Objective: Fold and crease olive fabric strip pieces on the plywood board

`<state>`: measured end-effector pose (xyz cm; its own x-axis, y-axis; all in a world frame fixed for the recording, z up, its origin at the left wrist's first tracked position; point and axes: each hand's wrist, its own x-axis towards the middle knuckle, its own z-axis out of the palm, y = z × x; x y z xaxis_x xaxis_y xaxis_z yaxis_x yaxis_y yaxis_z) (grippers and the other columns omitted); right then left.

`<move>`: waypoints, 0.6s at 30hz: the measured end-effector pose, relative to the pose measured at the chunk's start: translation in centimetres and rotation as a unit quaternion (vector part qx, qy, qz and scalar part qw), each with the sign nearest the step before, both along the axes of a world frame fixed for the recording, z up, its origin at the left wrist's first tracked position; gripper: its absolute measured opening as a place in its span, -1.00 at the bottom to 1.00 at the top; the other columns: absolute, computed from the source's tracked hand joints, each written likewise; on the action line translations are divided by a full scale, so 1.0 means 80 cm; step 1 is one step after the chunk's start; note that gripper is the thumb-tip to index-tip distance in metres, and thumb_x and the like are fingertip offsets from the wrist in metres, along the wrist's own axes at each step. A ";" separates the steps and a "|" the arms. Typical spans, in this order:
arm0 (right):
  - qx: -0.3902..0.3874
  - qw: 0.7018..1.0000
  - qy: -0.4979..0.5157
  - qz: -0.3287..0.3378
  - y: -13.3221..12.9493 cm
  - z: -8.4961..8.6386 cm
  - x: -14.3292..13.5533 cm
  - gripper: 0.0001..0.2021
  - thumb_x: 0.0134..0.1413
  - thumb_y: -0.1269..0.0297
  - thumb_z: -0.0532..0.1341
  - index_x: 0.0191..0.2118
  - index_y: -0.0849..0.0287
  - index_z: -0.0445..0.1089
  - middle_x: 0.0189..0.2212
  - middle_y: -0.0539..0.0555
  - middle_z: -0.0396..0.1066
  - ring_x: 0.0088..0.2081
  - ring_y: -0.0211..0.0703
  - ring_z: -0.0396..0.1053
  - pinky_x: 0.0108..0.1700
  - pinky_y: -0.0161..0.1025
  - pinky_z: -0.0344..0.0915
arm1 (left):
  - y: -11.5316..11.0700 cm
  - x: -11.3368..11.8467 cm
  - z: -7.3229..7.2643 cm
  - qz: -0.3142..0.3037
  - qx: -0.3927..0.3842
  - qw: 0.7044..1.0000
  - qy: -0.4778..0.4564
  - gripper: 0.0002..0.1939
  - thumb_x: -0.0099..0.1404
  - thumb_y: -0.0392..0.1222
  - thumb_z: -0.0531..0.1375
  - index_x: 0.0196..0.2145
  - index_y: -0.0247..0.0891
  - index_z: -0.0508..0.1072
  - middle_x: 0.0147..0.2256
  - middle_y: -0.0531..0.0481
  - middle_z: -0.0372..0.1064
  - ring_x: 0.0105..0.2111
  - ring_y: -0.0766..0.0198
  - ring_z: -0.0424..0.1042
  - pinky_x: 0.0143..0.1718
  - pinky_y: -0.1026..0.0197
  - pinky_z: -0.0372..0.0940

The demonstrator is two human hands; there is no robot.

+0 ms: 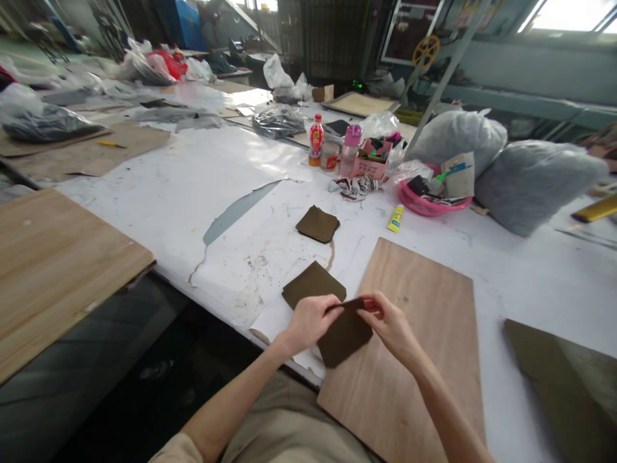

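Observation:
A dark brown square piece (344, 334) is held by its upper edge between both hands, over the left edge of a wooden board (424, 321). My left hand (313, 318) pinches its upper left corner, and my right hand (385, 316) grips the upper right corner between thumb and fingers. Just behind my left hand lies a stack of similar brown squares (313, 283) on the white table (236, 263). Farther back sits a second small stack (318, 224) of the same brown colour.
Beyond the stacks stand a red-capped bottle (315, 141), a pink bottle (350, 151) and a pink basket (434, 204). A yellow tube (395, 218) lies behind the board. Large brown sheets (563, 379) are at right; another wooden board (62, 257) is at left, across a dark gap.

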<state>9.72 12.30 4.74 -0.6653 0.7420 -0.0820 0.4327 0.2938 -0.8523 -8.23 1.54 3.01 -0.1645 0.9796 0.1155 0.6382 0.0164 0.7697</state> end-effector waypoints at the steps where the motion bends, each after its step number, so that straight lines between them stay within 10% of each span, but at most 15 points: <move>1: 0.005 1.000 0.006 0.008 0.004 -0.007 -0.019 -0.76 0.14 0.18 0.20 -0.09 0.11 0.37 -0.25 0.05 0.47 -0.24 -0.16 0.44 -0.24 -0.23 0.39 | 0.001 -0.017 -0.001 0.037 0.004 0.999 0.006 -0.80 0.41 -0.12 0.08 -0.25 -0.18 0.48 -0.32 0.06 0.50 -0.32 0.28 0.46 -0.30 0.28 0.24; 10: 0.221 0.944 -0.245 0.002 0.028 -0.030 -0.106 -0.60 0.10 0.11 0.29 0.01 0.18 0.34 -0.09 0.23 0.40 -0.01 0.09 0.38 -0.12 -0.08 0.34 | 0.015 -0.057 -0.034 0.207 -0.019 0.939 0.273 -0.81 0.29 -0.22 0.22 -0.13 -0.26 0.43 -0.15 -0.13 0.35 -0.08 0.04 0.29 -0.07 0.02 0.24; 18: 0.151 0.927 -0.343 0.017 0.041 -0.027 -0.140 -0.61 -0.13 0.02 0.40 -0.29 0.15 0.33 -0.35 0.12 0.47 -0.23 0.03 0.45 -0.28 -0.20 0.22 | 0.014 -0.057 -0.053 0.210 -0.037 0.933 0.291 -0.62 0.31 -0.21 0.20 0.06 -0.28 0.31 -0.13 -0.13 0.35 -0.13 0.09 0.33 -0.13 0.06 0.28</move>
<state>-1.45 15.59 2.59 -0.5569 0.7800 -0.2854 0.8285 0.4976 -0.2567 -12.80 2.63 -1.23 -0.4664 0.8517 0.2388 0.8726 0.3988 0.2820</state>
